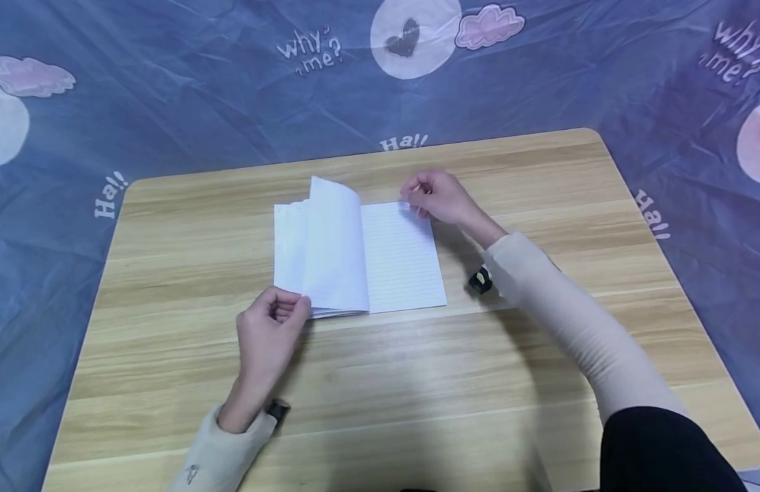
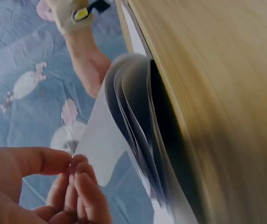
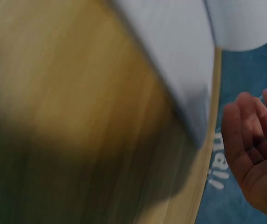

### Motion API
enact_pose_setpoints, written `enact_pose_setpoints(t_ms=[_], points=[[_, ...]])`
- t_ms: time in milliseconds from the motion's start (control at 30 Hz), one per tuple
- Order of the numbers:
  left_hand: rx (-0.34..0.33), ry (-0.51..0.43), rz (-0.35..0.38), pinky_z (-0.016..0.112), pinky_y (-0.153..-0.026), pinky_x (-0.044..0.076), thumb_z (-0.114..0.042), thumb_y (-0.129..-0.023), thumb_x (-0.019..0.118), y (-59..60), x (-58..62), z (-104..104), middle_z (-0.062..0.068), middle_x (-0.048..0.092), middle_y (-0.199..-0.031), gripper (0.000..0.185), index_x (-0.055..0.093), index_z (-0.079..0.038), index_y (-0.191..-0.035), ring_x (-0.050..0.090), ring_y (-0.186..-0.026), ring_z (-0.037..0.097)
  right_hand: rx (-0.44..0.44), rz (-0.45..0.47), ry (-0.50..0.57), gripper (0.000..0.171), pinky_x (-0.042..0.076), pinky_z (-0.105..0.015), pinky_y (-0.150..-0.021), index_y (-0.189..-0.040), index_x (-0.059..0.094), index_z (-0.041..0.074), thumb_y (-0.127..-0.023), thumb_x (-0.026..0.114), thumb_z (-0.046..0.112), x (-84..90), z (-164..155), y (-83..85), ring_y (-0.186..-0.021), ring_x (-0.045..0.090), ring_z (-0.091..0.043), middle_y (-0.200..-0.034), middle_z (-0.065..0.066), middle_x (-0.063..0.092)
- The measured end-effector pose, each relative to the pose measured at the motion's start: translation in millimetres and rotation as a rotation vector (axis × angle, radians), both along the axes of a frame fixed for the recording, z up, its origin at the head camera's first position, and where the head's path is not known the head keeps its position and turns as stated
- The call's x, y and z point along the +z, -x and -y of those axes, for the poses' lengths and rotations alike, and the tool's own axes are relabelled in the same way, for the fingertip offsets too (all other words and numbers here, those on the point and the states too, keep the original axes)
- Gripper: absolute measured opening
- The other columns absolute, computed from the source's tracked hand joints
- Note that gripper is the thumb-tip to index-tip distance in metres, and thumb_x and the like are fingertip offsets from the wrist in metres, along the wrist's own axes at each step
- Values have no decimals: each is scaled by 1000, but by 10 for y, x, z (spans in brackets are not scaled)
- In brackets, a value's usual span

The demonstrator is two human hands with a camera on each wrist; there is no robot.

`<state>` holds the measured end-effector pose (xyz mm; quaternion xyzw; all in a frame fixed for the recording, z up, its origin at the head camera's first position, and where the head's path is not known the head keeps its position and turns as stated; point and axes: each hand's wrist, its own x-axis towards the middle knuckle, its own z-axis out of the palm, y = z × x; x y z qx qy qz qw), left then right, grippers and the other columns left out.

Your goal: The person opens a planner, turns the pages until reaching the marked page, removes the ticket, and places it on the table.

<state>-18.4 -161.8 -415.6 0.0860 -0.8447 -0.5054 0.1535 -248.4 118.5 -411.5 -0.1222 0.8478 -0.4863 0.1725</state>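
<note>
A notebook [image 1: 404, 263] with lined white pages lies spread on the table. One page [image 1: 335, 249] arches up over its left half, with the edges of other leaves fanned beneath. My left hand [image 1: 268, 338] pinches that page's lower left corner between thumb and index finger; the left wrist view shows the curved page [image 2: 100, 144] rising from the loose leaves. Above the notebook's upper right corner is my right hand [image 1: 440, 197], its fingers loosely bent. In the right wrist view nothing lies between the right hand's fingers [image 3: 238, 133], and the notebook's corner is apart from them.
The wood-grain table [image 1: 380, 383] has rounded corners. Behind and beside it hangs a blue printed cloth [image 1: 201, 89]. A small black device [image 1: 480, 280] sits at the right wrist, and another black piece [image 1: 278, 408] is at the left cuff.
</note>
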Motion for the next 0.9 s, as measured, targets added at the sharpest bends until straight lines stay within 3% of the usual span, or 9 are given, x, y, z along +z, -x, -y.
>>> enact_pose_setpoints(t_ms=[167, 333, 633, 900], points=[[28, 135, 220, 24, -52, 43, -11, -84, 70, 1, 2, 119, 2, 62, -64, 7, 69, -8, -77, 55, -55, 17, 49, -172, -232, 16, 48, -36, -62, -111, 68, 12, -97, 66, 18, -65, -76, 15, -72, 61, -27, -85, -10, 64], [-13, 212, 394, 31, -55, 42, -16, -84, 66, 37, -27, 195, 3, 61, -65, 11, 68, -7, -79, 54, -57, 19, 69, -216, -316, 21, 48, -38, -70, -116, 67, 10, -95, 68, 13, -116, -118, 38, -79, 59, -24, -89, -8, 65], [-120, 333, 535, 36, -63, 45, -21, -87, 67, 105, -73, 296, 2, 62, -71, 15, 68, -7, -83, 57, -67, 22, 93, -270, -420, 27, 44, -40, -77, -120, 69, 10, -93, 68, 12, -186, -169, 57, -82, 57, -25, -90, -8, 64], [-154, 412, 646, 38, -62, 42, -25, -91, 69, 168, -76, 336, 4, 64, -78, 19, 66, -9, -83, 59, -73, 26, 115, -374, -442, 22, 45, -40, -78, -114, 72, 10, -92, 70, 13, -229, -175, 41, -83, 57, -24, -88, -7, 65]])
